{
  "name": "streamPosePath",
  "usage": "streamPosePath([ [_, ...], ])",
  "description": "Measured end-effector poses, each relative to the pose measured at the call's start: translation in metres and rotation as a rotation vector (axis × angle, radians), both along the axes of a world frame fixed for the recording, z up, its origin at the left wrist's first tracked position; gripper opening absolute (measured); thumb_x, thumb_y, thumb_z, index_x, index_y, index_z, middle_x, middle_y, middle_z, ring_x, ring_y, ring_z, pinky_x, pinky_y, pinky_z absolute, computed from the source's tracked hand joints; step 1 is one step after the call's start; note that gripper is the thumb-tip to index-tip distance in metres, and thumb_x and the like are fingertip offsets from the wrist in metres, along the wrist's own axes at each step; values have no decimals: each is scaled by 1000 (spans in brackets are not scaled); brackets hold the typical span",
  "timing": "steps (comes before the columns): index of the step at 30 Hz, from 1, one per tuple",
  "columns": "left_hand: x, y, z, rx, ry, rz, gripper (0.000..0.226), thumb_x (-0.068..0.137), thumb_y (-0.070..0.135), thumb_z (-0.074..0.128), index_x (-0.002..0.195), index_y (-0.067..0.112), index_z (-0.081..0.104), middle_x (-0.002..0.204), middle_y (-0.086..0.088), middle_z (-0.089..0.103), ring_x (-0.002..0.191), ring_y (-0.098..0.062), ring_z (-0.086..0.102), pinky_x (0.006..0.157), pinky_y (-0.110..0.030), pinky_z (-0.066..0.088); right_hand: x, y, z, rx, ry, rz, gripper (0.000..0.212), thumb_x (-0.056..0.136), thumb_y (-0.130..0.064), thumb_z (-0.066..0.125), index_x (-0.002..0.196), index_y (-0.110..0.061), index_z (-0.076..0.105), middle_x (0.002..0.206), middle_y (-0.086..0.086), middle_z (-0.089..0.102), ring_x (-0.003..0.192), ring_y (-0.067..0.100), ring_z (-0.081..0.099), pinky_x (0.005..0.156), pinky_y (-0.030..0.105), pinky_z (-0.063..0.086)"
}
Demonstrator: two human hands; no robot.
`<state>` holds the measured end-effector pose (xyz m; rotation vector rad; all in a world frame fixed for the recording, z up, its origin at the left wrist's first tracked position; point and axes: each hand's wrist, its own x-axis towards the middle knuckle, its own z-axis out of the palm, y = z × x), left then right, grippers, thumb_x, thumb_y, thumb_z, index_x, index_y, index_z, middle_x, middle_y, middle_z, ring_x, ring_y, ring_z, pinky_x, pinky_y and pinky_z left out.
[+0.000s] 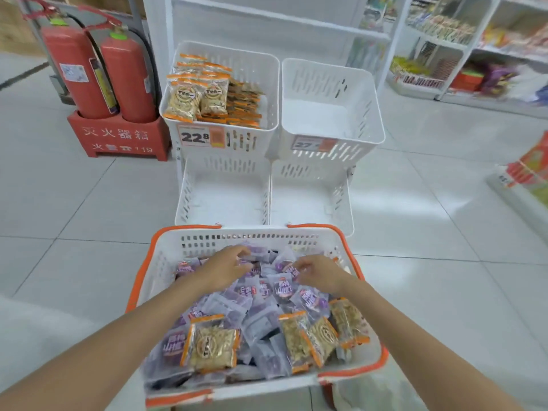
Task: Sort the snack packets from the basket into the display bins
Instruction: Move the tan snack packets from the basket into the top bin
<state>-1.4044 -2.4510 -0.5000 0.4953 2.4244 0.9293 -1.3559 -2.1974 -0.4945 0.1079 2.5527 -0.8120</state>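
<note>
Ahead, four white display bins (329, 114) stand two over two, only the upper-left stocked. One basket (237, 237) holds many purple packets (283, 287) and four orange-trimmed packets (212, 347). Left hand (226, 269) and right hand (320, 272) touch purple ones; each grip's closure is unclear.

A single wide-angle camera, worn on the person's head, supplies the view. It faces forward and steeply downward. The basket (178, 241) lies nearest, filling the lower centre at close range. Directly beyond the basket stand the display bins (326, 120). Farther beyond the basket, to its left, are fire extinguishers (127, 81); to its right, blurred shelving (398, 46).
</note>
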Motion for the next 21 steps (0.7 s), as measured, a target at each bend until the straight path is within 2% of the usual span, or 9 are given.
streamPosePath([
  [3, 15, 1, -19, -2, -44, -1, 39, 100, 27, 54, 136, 14, 48, 140, -2, 48, 119, -18, 50, 83, -22, 40, 28, 13, -17, 55, -88, 60, 48, 91, -22, 66, 136, -13, 54, 133, 0, 56, 113, 13, 54, 85, 18, 38],
  [7, 23, 2, -27, -23, -35, -44, 39, 100, 26, 55, 137, 14, 48, 137, 0, 49, 109, -14, 49, 84, -24, 40, 48, 2, -44, -7, -223, 83, 67, 91, -31, 67, 150, -24, 36, 148, -4, 43, 132, 19, 47, 95, 27, 46],
  [9, 22, 4, -27, -7, -33, -44, 36, 100, 24, 55, 134, 14, 50, 136, 0, 50, 110, -14, 50, 85, -23, 39, 52, -7, -57, 106, -197, 169, 44, 90, -23, 62, 134, -25, 54, 133, -1, 58, 118, 23, 58, 86, 34, 53],
  [11, 22, 5, -29, 1, -35, -28, 33, 100, 25, 56, 131, 16, 53, 132, -1, 54, 109, -15, 54, 85, -24, 41, 49, -10, -62, 116, -128, 155, 14, 87, -15, 64, 100, -17, 60, 106, 5, 63, 94, 26, 62, 75, 36, 51],
  [14, 24, 15, -28, 3, -53, 100, 26, 100, 32, 53, 116, 12, 61, 112, -6, 63, 89, -19, 63, 82, -35, 51, 40, -6, -45, -122, 31, -52, 25, 87, -13, 67, 85, -20, 44, 85, 4, 49, 74, 18, 47, 65, 33, 40],
  [16, 27, 28, -18, 188, -380, 303, 46, 98, 48, 52, 111, 6, 62, 103, -13, 69, 78, -22, 68, 77, -37, 58, 36, -9, -25, -244, 254, -184, 30, 86, -12, 69, 79, -19, 41, 74, -2, 44, 63, 8, 42, 60, 25, 35],
  [18, 31, 41, -6, 412, -886, 383, 67, 91, 64, 49, 116, 3, 60, 114, -18, 69, 92, -27, 73, 74, -36, 61, 36, -19, -3, -378, 352, -186, 27, 84, -7, 72, 79, -16, 47, 77, -1, 52, 66, 3, 54, 64, 18, 44],
  [19, 32, 45, -5, 510, -1006, 372, 66, 91, 61, 51, 119, 1, 59, 120, -20, 67, 100, -29, 71, 76, -37, 61, 37, -25, 6, -447, 308, -116, 23, 83, -4, 73, 81, -15, 53, 85, 3, 60, 79, 7, 63, 75, 18, 50],
  [21, 35, 52, -11, 620, -965, 384, 45, 94, 35, 62, 124, 1, 58, 125, -17, 66, 103, -24, 69, 77, -36, 61, 42, -27, 16, -468, 140, 41, 21, 82, -1, 73, 93, -17, 64, 107, 9, 65, 105, 18, 63, 96, 21, 47],
])
